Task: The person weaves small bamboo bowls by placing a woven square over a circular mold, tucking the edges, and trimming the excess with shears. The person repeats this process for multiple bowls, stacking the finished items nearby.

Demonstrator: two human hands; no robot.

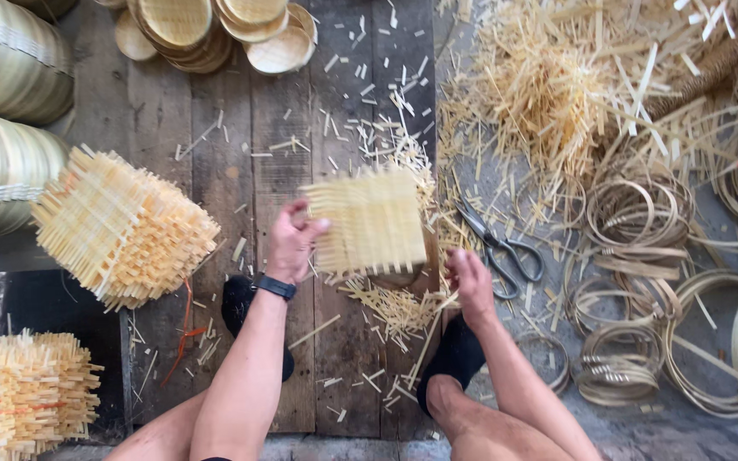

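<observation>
Head camera, looking straight down at my lap and the plank floor where I sit.

My left hand grips the left edge of a square woven mat of pale bamboo strips, thumb on top and fingers curled behind it, so the mat stands tilted up toward me where I can see its face. A dark watch sits on that wrist. My right hand is lower, at the mat's bottom right corner; its fingers are bent, but I cannot tell whether they pinch a strip or only rest against loose ends. The mat hovers above a round wooden block, mostly hidden beneath it, with short offcuts heaped around, probably trimmings fallen where I work.

Scissors lie open on the floor just right of the mat, near my right hand, within easy reach.

To my left, stacks of the same square mats: one tilted bundle and a lower stack tied with orange string. Finished shallow baskets are piled at the top, and more stacked on edge at the far left.

To my right, a loose pile of straw-coloured strips and many coiled bamboo hoops spread over the ground.

My feet in black socks rest on the planks.
</observation>
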